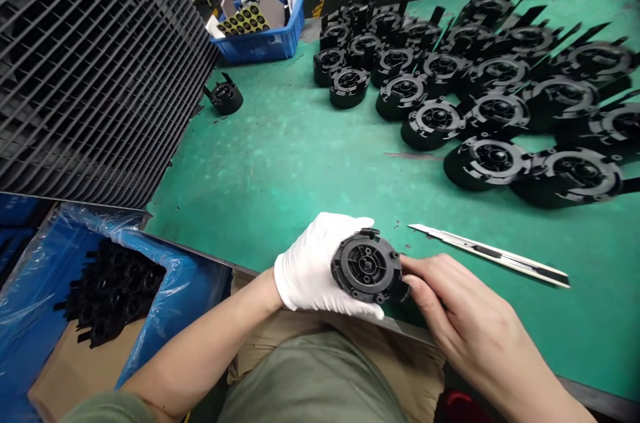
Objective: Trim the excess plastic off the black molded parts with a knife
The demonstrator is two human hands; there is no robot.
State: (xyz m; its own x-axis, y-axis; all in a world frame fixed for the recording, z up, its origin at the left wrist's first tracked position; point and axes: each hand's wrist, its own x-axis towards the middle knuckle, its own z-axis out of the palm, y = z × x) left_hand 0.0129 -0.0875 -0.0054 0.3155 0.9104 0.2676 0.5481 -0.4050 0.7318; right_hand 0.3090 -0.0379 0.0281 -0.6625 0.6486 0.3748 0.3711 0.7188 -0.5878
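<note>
A round black plastic housing [367, 264] is held over the table's front edge, its ribbed, ringed face turned up to me. My left hand [315, 266], in a white glove, wraps round its left side with the fingers partly behind it. My bare right hand [465, 316] pinches a tab at the housing's right edge between thumb and forefinger. Just beyond that hand lies a white utility knife [490, 253], its tip pointing left. Many similar black housings [435, 120] stand in rows at the back right, most with strips sticking up.
One lone housing [226, 96] stands at the back left, near a large grey slatted grille [95, 70]. Behind it sits a blue bin [257, 46] with a dotted yellow-black sheet. At lower left, a plastic-lined blue crate [190, 276] holds a heap of black parts [113, 286]. The tabletop [300, 150] is green.
</note>
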